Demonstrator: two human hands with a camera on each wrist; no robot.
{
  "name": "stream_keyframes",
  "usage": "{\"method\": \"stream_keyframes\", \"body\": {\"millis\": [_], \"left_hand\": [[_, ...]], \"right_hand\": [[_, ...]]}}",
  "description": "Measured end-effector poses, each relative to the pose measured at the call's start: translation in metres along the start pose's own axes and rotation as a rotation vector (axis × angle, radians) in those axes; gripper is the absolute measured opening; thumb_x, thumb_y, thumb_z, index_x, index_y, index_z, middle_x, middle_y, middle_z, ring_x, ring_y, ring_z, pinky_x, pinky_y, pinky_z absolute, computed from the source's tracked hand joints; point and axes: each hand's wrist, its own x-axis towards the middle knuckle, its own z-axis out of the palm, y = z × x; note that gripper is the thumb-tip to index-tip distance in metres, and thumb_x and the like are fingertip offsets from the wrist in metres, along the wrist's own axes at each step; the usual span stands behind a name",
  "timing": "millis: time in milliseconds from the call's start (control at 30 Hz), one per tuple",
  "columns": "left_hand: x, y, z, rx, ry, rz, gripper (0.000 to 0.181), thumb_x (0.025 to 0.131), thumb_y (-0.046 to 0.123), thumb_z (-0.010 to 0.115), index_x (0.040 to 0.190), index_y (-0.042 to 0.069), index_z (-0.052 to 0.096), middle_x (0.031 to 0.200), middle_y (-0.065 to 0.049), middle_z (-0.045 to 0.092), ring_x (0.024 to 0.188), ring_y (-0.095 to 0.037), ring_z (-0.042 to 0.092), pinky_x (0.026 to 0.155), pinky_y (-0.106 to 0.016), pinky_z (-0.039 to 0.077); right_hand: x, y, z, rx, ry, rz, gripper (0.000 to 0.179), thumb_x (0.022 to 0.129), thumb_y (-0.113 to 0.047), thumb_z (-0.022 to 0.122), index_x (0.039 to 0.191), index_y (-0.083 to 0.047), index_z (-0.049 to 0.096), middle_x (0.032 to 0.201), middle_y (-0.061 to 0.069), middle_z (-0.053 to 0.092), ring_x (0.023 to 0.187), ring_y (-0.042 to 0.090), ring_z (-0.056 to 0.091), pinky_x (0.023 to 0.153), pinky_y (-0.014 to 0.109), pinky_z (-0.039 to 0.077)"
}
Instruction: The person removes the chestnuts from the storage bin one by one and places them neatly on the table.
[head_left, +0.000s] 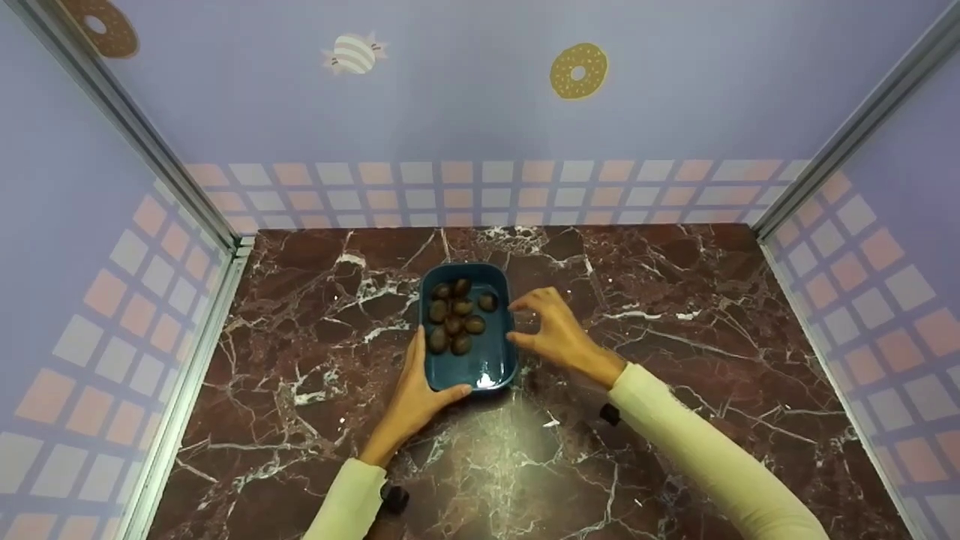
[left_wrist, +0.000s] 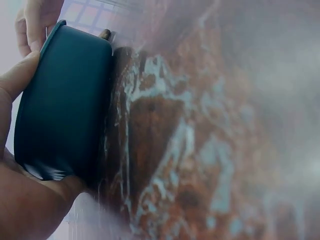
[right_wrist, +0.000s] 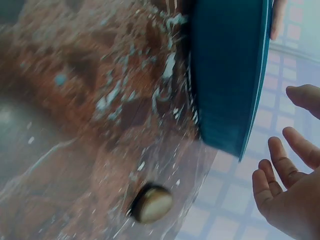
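Observation:
A dark teal rectangular dish (head_left: pixel 469 371) stands on the marbled table, with several round brown chestnuts (head_left: pixel 452 325) inside, mostly toward its far and left parts. My left hand (head_left: pixel 412 397) holds the dish at its near left corner, fingers along the left side and thumb at the near rim. Beside the dish's right side is my right hand (head_left: pixel 559 334), its thumb and fingers spread apart with nothing between them. In the right wrist view, this hand (right_wrist: pixel 295 185) is apart from the dish wall. One chestnut with a pale face (right_wrist: pixel 155 205) lies on the table outside the dish.
The table (head_left: pixel 675 315) has a dark red, white-veined surface. Lilac panels with a checked band enclose it at the back (head_left: pixel 480 112), left (head_left: pixel 90 300) and right (head_left: pixel 885 285). Metal strips run along the panel joints.

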Motion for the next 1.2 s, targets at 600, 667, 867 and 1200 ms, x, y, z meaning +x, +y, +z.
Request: {"method": "stream_keyframes", "body": {"millis": [600, 667, 867, 1200], "left_hand": [[-0.001, 0.011, -0.003, 0.038, -0.009, -0.038, 0.138, 0.085, 0.039, 0.098, 0.178, 0.007, 0.001, 0.183, -0.024, 0.002, 0.166, -0.05, 0.01, 0.13, -0.069, 0.02], [-0.001, 0.01, -0.003, 0.04, -0.007, -0.04, 0.138, 0.085, 0.037, 0.098, 0.178, 0.007, 0.0, 0.183, -0.025, 0.002, 0.166, -0.05, 0.01, 0.13, -0.07, 0.02], [-0.003, 0.009, -0.004, 0.03, -0.007, -0.053, 0.136, 0.087, 0.035, 0.097, 0.178, 0.007, 0.0, 0.183, -0.025, 0.0, 0.166, -0.051, 0.009, 0.129, -0.071, 0.021], [-0.002, 0.008, -0.002, 0.024, -0.009, -0.029, 0.136, 0.086, 0.035, 0.097, 0.178, 0.007, 0.0, 0.183, -0.026, 0.002, 0.166, -0.051, 0.01, 0.129, -0.07, 0.021]], "right_hand": [[-0.003, -0.009, 0.024, 0.017, -0.057, -0.08, 0.042, 0.089, -0.012, 0.092, 0.126, 0.001, 0.076, 0.127, 0.016, 0.071, 0.119, 0.034, 0.06, 0.1, 0.051, 0.054], [-0.004, -0.01, 0.025, 0.021, -0.063, -0.085, 0.042, 0.09, -0.012, 0.092, 0.127, -0.001, 0.076, 0.128, 0.015, 0.071, 0.117, 0.032, 0.06, 0.098, 0.05, 0.054], [-0.004, -0.013, 0.027, 0.022, -0.085, -0.089, 0.04, 0.09, -0.014, 0.092, 0.127, -0.005, 0.077, 0.131, 0.013, 0.07, 0.121, 0.031, 0.059, 0.104, 0.05, 0.053], [0.007, -0.014, 0.038, 0.018, -0.155, -0.112, 0.041, 0.09, -0.012, 0.092, 0.125, 0.002, 0.076, 0.132, 0.017, 0.069, 0.129, 0.037, 0.057, 0.113, 0.056, 0.049]]}}
